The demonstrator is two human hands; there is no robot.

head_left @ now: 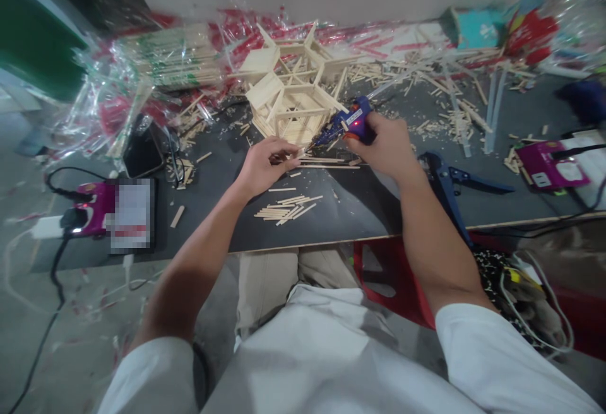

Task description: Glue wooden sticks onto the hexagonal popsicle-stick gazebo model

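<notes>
My right hand [381, 146] is wrapped around a blue hot glue gun [355, 117] with an orange trigger and a lit red light. Its nozzle points down and left, towards the fingertips of my left hand [269, 163]. That hand is closed in a pinch, and whatever small piece it holds is too blurred to name. Just behind both hands stands a structure of pale wooden sticks [303, 111] with open frames and flat panels. A few long wooden sticks [329, 165] lie beside my left fingertips. Nearer to me is a loose pile of short sticks [284, 211].
Blue cutters [442, 187] lie right of my right forearm. Purple power sockets with cords sit at both sides [552, 165], and a phone [132, 215] lies at left. Plastic-wrapped stick bundles [175, 54], wood scraps and clear glue sticks [495, 111] crowd the back.
</notes>
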